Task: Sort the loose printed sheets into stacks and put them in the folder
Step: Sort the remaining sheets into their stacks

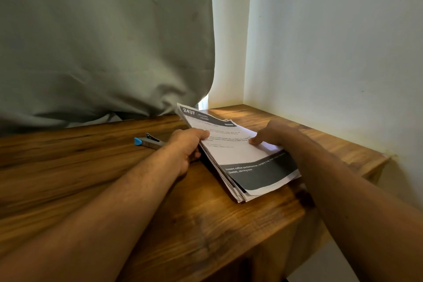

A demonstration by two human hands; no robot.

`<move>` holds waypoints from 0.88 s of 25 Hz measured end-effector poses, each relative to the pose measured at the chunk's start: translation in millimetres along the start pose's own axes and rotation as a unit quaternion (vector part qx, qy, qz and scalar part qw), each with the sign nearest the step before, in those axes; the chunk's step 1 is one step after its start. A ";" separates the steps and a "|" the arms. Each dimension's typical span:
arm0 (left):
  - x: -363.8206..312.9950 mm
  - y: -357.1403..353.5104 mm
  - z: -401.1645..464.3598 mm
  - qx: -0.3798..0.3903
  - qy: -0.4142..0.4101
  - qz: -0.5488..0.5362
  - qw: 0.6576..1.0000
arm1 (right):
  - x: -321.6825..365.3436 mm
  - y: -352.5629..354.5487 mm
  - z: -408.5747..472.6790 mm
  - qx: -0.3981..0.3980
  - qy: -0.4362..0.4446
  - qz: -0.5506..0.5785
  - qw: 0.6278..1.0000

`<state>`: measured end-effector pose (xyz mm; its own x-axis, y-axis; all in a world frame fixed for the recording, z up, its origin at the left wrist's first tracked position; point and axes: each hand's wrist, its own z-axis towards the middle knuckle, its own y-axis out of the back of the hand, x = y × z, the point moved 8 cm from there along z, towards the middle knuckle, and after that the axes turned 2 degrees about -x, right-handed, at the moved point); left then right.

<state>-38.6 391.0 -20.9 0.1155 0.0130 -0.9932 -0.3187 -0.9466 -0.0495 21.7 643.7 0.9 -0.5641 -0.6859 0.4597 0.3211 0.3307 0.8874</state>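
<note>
A thick stack of printed sheets lies on the wooden table near its right end. The top sheet has a dark header band and a dark band with white text near its lower edge. My left hand grips the stack's left edge, thumb on top and fingers curled under it. My right hand holds the stack's right side, thumb pressed on the top sheet and the fingers hidden behind the paper. No folder is in view.
A stapler with a blue end lies on the table just left of my left hand. A grey curtain hangs behind the table. A white wall borders the right side, where the table's right edge drops off.
</note>
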 end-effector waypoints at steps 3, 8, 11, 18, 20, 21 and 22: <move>6.2 -16.4 -8.6 0.048 0.002 -0.042 0.998 | -0.3 -4.1 3.2 0.005 -0.003 0.015 1.000; 12.6 -11.4 -8.8 0.018 -0.001 -0.064 0.998 | -1.9 -6.5 1.9 -0.001 -0.014 0.046 0.999; -0.7 5.6 -9.0 0.007 -0.039 -0.078 0.996 | 1.5 -7.1 -6.7 0.013 -0.025 0.102 0.994; -51.3 78.1 -29.0 0.021 -0.111 -0.137 0.984 | 77.5 -9.2 -56.6 0.133 0.065 0.353 0.924; -62.0 109.4 -37.1 0.018 -0.113 -0.126 0.985 | 104.6 -10.4 -71.6 0.148 0.089 0.380 0.909; -65.4 126.4 -41.6 0.012 -0.108 -0.120 0.987 | 118.0 -13.4 -78.1 0.161 0.095 0.391 0.901; -68.6 147.8 -47.3 0.004 -0.104 -0.110 0.988 | 136.2 -20.8 -85.5 0.184 0.100 0.397 0.894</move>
<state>-49.1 235.0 44.9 -0.0124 0.2856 -0.9583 -0.3145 -0.9108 -0.2674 3.3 488.0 42.2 -0.1100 -0.2298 0.9670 0.2679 0.9300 0.2515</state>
